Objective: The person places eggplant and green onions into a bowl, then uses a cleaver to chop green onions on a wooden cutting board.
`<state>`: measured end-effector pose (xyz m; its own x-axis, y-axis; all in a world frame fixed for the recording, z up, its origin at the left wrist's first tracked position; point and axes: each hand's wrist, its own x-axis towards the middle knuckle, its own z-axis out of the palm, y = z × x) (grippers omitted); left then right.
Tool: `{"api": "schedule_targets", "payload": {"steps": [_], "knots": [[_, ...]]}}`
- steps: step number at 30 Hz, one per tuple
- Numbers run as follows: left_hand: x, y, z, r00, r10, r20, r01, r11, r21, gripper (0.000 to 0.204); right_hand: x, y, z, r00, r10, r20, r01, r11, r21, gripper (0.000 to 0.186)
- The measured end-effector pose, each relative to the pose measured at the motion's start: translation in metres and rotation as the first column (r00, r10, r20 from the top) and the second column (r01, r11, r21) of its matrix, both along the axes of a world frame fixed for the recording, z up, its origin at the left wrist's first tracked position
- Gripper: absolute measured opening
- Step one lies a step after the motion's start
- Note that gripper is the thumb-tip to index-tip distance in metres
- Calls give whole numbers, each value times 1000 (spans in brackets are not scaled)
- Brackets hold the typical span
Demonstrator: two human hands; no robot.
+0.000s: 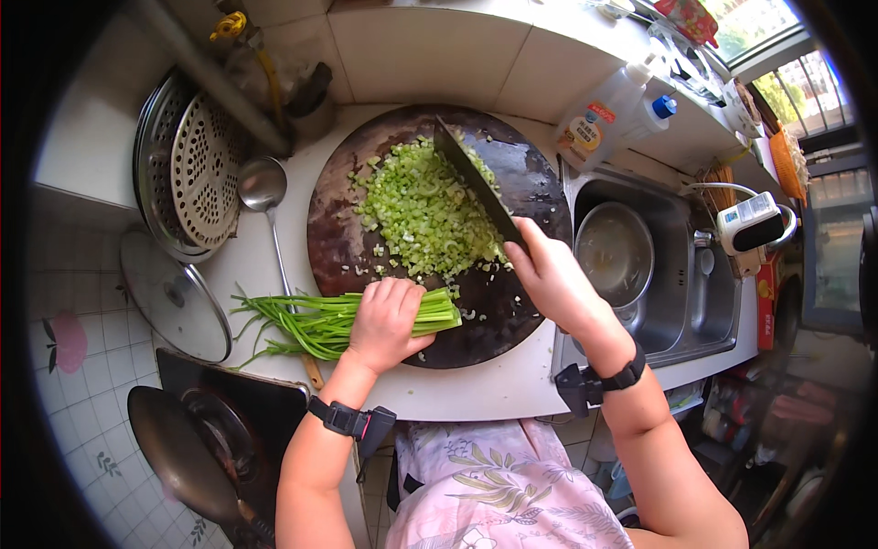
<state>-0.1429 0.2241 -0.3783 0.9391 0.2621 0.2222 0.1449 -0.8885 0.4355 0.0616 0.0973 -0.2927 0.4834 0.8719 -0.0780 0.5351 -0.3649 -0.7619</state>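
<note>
A bundle of green stalks [320,322], thin like celery, lies across the front left of a round dark cutting board [334,229]. My left hand [390,320] is wrapped over the bundle near its cut end, which points right. In my right hand [549,279] is a cleaver [476,183], gripped close to the blade. Its dark blade stretches to the far side of the board, along the right side of a heap of chopped green pieces [412,206]. Loose bits lie between the heap and the bundle. The cleaver's handle is hidden by my fingers.
Right of the board is a steel sink [668,316] with a metal bowl [615,254]. A clear bottle [594,119] stands behind it. On the left are a ladle [265,188], perforated steamer plates [206,169], a glass lid [178,297] and a wok [178,448] on the stove.
</note>
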Motion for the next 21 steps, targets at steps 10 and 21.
{"api": "schedule_targets", "payload": {"steps": [10, 21], "knots": [[1, 0, -25, 999, -6, -54, 8, 999, 43, 62, 0, -4, -7, 998, -67, -15, 67, 997, -44, 25], [2, 0, -22, 1000, -6, 13, 5, 1000, 29, 61, -8, -7, -4, 987, 123, 104, -113, 989, -96, 29]]}}
